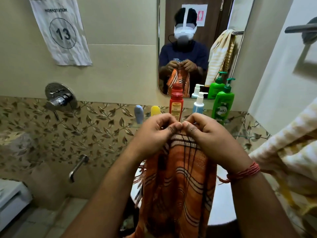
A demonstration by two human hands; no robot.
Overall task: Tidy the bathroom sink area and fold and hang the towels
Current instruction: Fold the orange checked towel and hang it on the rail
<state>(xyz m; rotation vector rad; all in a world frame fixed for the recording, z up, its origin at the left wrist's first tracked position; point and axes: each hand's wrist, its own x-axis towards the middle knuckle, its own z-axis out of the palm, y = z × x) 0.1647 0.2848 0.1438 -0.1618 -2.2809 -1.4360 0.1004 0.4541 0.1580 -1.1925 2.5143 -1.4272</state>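
Nearest, an orange striped towel (178, 186) is held up in front of the person and hangs down over a white sink (223, 203), its fringed edge seen at the left. Its top edge is pinched by both hands, which are brought together thumb to thumb: the left hand (154, 133) is curled on the left part of the edge, the right hand (209, 133) on the right part. A red thread band (245, 172) is worn on the right wrist. At the right edge, a yellow and white towel (288, 152) is seen hanging. Just beyond the hands, bottles are lined up on the ledge below the mirror (197, 40): a blue one (139, 114), a yellow one (155, 110), a red one (176, 105), a white pump bottle (199, 103) and a green pump bottle (223, 103). On the tiled wall at the left, a mixer valve (60, 97) is fixed above a spout (78, 167). Farthest, a paper sign marked 13 (61, 31) is stuck to the wall.
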